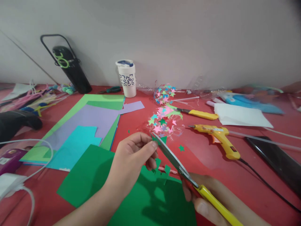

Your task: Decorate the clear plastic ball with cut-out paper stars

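My left hand (pixel 136 150) is closed in a pinch, with a small green paper piece (pixel 163 140) at its fingertips. Long scissors (pixel 172 158) with yellow handles are gripped in my right hand (pixel 211 197). Their blades look nearly closed and cross the small piece, with the tips close to my left thumb. Beneath both hands lies a large dark green sheet (pixel 91 171), with small green offcuts (pixel 166 169) about it. A cut green star (pixel 181 147) rests on the red table. Beyond, paper stars in several colours (pixel 162 121) sit in clear, shiny plastic.
A yellow glue gun (pixel 218 136) and a yellow cutter knife (pixel 203 114) lie at right, near a dark phone (pixel 275 160). Coloured sheets (pixel 77 122) are stacked at left. A white tumbler (pixel 127 78) and a black bottle (pixel 71 70) stand by the wall. White cables (pixel 50 147) cross the left side.
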The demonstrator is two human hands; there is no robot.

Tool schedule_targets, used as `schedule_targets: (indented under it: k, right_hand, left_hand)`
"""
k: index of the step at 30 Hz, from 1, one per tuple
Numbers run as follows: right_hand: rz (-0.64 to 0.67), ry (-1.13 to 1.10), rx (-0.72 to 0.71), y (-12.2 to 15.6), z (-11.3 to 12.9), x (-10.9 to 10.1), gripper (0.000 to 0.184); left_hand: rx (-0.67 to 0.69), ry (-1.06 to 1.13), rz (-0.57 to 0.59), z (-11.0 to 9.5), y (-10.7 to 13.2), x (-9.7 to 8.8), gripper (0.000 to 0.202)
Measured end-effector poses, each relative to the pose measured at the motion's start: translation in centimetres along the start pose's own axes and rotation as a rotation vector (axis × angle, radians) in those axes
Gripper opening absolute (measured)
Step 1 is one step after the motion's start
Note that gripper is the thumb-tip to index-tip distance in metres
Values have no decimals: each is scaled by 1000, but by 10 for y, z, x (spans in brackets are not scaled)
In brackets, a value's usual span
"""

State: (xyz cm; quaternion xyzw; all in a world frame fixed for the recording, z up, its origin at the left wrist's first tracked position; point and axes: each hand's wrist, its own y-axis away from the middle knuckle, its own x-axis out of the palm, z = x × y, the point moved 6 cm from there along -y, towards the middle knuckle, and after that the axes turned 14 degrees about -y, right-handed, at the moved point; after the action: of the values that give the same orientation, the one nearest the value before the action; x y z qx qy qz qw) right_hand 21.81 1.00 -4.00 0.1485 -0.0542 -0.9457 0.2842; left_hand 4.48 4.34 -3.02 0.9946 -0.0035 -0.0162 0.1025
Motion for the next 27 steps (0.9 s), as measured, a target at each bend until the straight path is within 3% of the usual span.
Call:
schedule_targets:
  k: [11,18,27]
  right_hand:
    - [-37,-126,23,-3,6,2,64]
    - [-91,-54,14,4,-2,-2,52]
    - [-92,-36,10,6,-6,-1,52]
  left_hand:
    - [10,56,-1,-2,2,-1,12]
    - [8,53,0,-2,1,-2,12]
    - [1,36,-5,-3,1,-2,12]
